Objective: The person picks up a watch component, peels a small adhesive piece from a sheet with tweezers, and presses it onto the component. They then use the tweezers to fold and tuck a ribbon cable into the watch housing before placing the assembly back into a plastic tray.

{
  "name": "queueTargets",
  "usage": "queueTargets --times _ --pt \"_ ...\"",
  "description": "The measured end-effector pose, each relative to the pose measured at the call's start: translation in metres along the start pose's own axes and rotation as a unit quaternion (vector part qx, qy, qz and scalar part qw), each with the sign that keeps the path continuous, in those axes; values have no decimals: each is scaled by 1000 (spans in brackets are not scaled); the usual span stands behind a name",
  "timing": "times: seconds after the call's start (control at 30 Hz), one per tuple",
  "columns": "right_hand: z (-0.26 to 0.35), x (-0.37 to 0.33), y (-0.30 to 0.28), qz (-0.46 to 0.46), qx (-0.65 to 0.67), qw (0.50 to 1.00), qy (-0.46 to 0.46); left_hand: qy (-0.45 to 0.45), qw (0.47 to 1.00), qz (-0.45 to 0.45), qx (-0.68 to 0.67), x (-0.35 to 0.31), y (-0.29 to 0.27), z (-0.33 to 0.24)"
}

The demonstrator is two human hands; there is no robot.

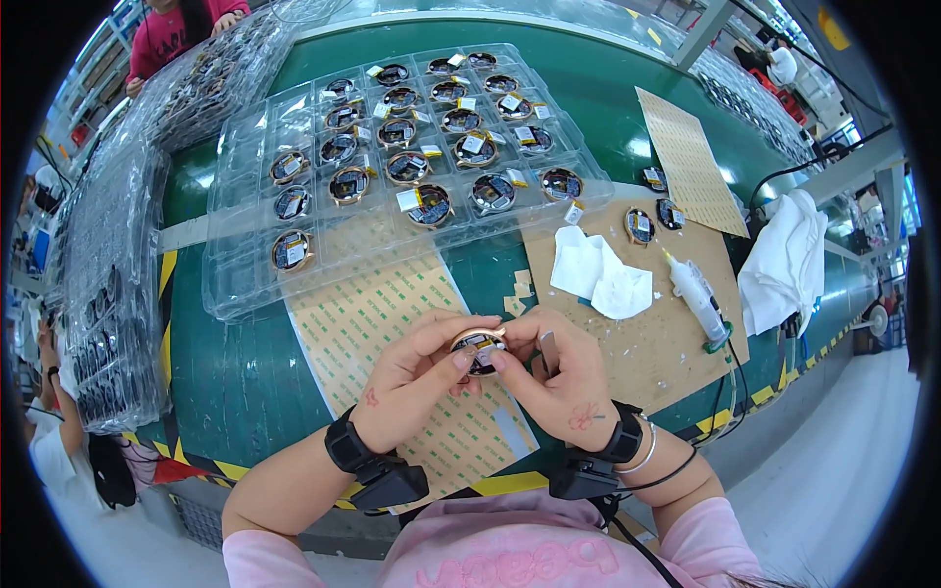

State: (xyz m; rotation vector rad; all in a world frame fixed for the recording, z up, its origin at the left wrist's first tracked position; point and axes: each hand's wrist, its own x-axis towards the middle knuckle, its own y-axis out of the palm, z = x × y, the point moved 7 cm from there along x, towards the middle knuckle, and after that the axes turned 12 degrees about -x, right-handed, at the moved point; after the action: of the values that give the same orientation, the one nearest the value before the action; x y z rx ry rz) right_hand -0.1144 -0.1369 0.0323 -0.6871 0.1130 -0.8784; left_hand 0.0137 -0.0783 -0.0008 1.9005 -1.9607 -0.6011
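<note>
Both my hands meet over a printed sheet. My left hand [410, 377] grips a round, gold-rimmed watch case [478, 350] by its left side, thumb on the face. Dark electronics show inside the case. My right hand [567, 380] closes on its right side, with the thumb pressing on the inner parts. A flat metal strip, perhaps a tool [549, 353], sticks out between my right fingers; its full shape is hidden. Beneath lies the tan adhesive sheet [368, 314] with green print. Small tan squares [517, 294] sit just beyond my hands.
A clear plastic tray [235, 265] of similar watch cases stands beyond. On the right, a brown board [598, 363] bears a white wipe [600, 274], a glue syringe [698, 299] and several loose modules [640, 225]. Stacked trays [108, 294] line the left; a person [172, 39] works behind.
</note>
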Motion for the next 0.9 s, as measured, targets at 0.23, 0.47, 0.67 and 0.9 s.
queueTargets --times 0.23,0.47,0.67,0.9 --pt "-2 -2 2 14 3 1000 16 -6 1000 -9 28 -1 0 -1" --pt "-22 -4 12 51 165 973 154 24 998 -7 50 -1 3 3" --pt "-22 -4 16 94 200 965 144 84 988 3 132 -4 6 1" --pt "-17 -3 18 134 162 968 139 13 979 40 199 -7 15 -1"
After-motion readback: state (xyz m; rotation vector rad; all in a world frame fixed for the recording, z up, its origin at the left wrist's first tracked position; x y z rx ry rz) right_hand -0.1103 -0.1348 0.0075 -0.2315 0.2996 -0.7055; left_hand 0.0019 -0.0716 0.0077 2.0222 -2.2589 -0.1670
